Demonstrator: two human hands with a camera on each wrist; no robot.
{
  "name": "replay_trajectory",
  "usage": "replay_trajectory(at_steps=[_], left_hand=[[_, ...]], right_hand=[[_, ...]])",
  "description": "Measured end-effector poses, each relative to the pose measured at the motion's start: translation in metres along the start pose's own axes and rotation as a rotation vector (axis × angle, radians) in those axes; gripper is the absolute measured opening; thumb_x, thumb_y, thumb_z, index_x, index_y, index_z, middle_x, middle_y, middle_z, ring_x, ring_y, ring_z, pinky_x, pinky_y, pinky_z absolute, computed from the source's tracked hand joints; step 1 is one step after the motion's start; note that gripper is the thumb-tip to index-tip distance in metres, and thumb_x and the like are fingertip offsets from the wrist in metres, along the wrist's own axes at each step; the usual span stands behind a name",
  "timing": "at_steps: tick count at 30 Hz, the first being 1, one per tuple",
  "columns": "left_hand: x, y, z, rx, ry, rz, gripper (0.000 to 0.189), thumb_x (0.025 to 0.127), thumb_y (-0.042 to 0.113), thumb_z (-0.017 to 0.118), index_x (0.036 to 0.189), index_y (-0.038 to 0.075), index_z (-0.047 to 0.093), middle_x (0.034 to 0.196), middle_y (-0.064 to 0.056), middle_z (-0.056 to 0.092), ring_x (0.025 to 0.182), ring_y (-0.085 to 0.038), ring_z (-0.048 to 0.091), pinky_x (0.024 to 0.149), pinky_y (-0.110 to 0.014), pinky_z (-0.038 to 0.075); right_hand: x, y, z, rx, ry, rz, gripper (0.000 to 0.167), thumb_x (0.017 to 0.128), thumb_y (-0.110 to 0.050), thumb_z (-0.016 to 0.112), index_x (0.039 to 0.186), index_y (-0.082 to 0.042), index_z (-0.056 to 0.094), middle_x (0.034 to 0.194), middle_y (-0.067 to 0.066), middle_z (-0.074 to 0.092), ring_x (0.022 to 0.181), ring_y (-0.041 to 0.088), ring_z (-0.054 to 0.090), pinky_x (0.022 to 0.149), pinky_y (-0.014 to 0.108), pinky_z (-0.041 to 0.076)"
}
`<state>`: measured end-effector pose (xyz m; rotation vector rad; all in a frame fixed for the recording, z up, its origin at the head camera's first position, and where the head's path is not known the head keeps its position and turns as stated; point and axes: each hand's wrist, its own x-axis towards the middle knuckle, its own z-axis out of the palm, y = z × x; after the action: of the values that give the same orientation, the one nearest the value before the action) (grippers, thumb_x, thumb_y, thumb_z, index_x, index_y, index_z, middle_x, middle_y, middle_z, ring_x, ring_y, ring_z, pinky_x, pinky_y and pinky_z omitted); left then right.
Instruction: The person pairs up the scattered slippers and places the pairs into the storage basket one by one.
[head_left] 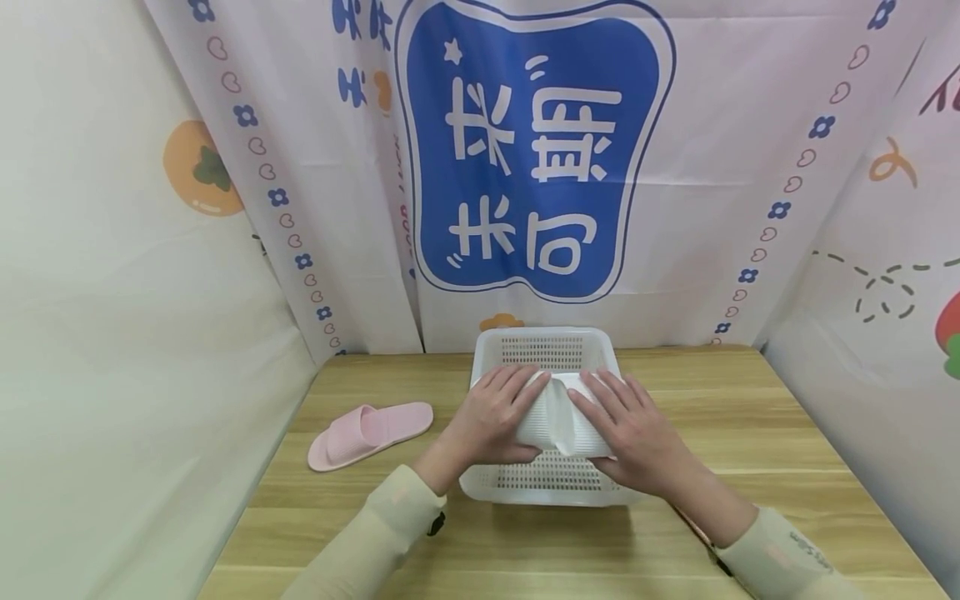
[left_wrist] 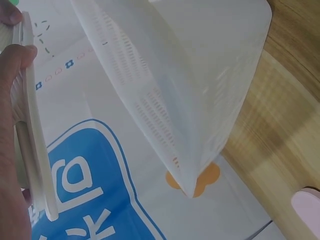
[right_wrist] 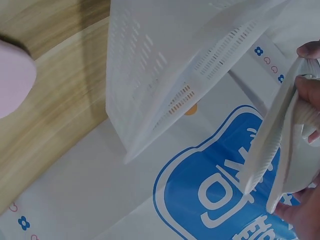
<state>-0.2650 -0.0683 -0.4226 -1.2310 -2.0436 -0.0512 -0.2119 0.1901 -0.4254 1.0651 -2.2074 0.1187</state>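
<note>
Both hands hold a pair of white slippers with ribbed surfaces above a white perforated plastic basket. My left hand (head_left: 495, 417) grips the left white slipper (head_left: 534, 425), fingers over its top and thumb below. On the other side, my right hand (head_left: 641, 433) grips the right white slipper (head_left: 591, 437) the same way. A narrow gap parts the two along the middle. In the right wrist view the white slippers (right_wrist: 267, 135) appear as two slabs side by side, close together near the top. Beneath them stands the basket (head_left: 551, 497), its middle hidden by the hands and slippers.
A pink slipper (head_left: 397, 423) lies on the wooden table (head_left: 390, 533) left of the basket. Another pink piece (right_wrist: 15, 77) shows at the right wrist view's left edge. Behind the table hangs a white printed cloth (head_left: 697, 183), with cloth walls on both sides.
</note>
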Motion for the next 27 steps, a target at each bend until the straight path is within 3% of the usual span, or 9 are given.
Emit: replay_trajectory(at_steps=[13,23,27], left_hand=[[-0.005,-0.002,-0.002,-0.152,-0.077,-0.026,0.102,0.06,0.061,0.076,0.14,0.005,0.046,0.136,-0.013,0.052,0.123,-0.028,0.049,0.108,-0.04,0.036],[-0.007,-0.004,0.001,-0.167,-0.095,0.019,0.109,0.059,0.065,0.076,0.143,0.004,0.042,0.138,-0.013,0.05,0.127,-0.029,0.047,0.107,-0.042,0.037],[-0.008,-0.004,0.001,-0.176,-0.112,0.021,0.108,0.062,0.067,0.073,0.144,0.005,0.041,0.138,-0.013,0.05,0.126,-0.028,0.048,0.107,-0.042,0.037]], right_hand=[[-0.004,0.004,-0.014,0.077,-0.101,-0.105,0.085,0.069,-0.036,0.08,0.143,-0.013,0.045,0.149,0.023,0.035,0.135,0.042,0.032,0.106,0.062,0.029],[-0.005,0.003,-0.014,0.089,-0.084,-0.154,0.091,0.064,-0.036,0.082,0.145,-0.016,0.045,0.148,0.024,0.037,0.131,0.042,0.038,0.098,0.063,0.039],[-0.005,0.003,-0.015,0.094,-0.107,-0.151,0.091,0.066,-0.039,0.081,0.146,-0.017,0.044,0.149,0.023,0.036,0.132,0.041,0.037,0.101,0.059,0.037]])
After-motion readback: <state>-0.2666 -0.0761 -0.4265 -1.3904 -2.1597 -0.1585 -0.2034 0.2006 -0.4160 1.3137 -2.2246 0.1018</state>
